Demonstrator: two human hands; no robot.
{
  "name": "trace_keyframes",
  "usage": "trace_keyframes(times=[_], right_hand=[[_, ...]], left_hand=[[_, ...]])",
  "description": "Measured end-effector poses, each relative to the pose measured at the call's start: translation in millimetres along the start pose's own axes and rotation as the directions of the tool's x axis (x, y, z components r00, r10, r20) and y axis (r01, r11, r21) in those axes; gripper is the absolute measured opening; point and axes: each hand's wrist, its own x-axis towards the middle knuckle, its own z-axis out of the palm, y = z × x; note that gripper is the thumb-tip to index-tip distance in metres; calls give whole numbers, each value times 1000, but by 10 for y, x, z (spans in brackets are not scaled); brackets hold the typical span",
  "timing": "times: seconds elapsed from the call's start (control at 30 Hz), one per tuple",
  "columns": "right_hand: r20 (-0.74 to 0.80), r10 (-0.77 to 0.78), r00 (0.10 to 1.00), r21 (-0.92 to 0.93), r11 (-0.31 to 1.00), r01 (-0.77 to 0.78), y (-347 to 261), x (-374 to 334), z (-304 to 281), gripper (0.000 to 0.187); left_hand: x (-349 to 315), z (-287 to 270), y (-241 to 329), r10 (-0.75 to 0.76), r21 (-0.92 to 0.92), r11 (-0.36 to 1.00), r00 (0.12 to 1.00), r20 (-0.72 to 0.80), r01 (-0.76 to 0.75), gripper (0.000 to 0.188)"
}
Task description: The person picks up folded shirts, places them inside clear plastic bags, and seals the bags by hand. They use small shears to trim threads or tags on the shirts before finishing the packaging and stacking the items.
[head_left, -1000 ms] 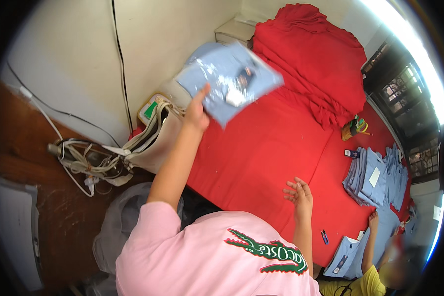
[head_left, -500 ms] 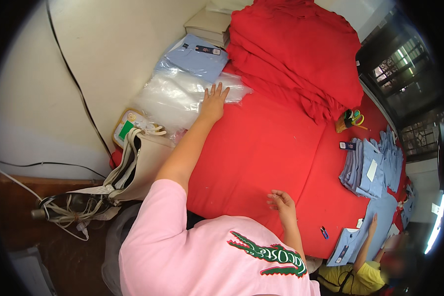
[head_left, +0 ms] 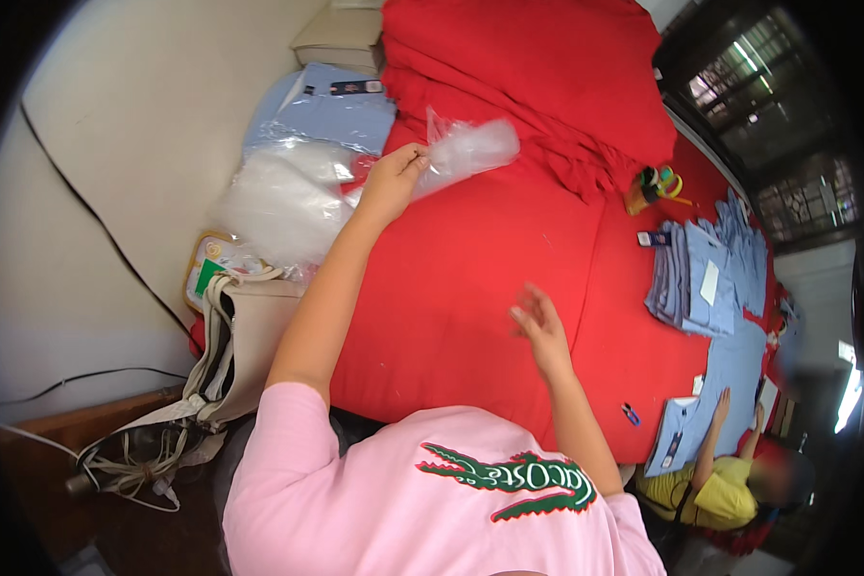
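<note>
My left hand [head_left: 396, 180] pinches the edge of a clear plastic bag [head_left: 478, 152], lifted off the red-covered table. Close beside it lies a stack of clear plastic bags [head_left: 283, 206], with a folded light-blue garment in plastic [head_left: 328, 113] just beyond. My right hand [head_left: 540, 328] hovers over the red cloth [head_left: 432, 317], its fingers apart and a little blurred, with nothing in them.
A big heap of red fabric [head_left: 528, 77] fills the far side. Folded blue garments [head_left: 691, 278], a cup with scissors [head_left: 648, 190] and small snips [head_left: 631, 414] sit to the right, where a co-worker in yellow [head_left: 720, 494] handles a blue garment. A beige bag [head_left: 259, 326] stands left.
My left hand, flat on the plastic bags before, has closed on one and lifted it. My right hand has moved up and forward over the cloth. The whole view has shifted slightly.
</note>
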Motion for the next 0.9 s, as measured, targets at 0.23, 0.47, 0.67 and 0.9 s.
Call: trace_keyframes(times=[0.23, 0.47, 0.67, 0.9], right_hand=[[-92, -479, 873, 6, 877, 481, -469, 40, 23, 78], [-161, -14, 987, -41, 999, 7, 885, -169, -477, 36], [-224, 50, 973, -177, 980, -91, 1459, -310, -382, 25], [-157, 55, 986, 265, 964, -12, 1225, -288, -35, 17]], left_hand=[[-784, 324, 629, -277, -732, 462, 865, 417, 501, 17], [-1883, 831, -365, -648, -433, 569, 705, 288, 699, 48], [-2604, 789, -180, -259, 217, 943, 966, -2, 254, 81], [-3127, 1094, 79, -44, 504, 848, 926, 376, -164, 68]])
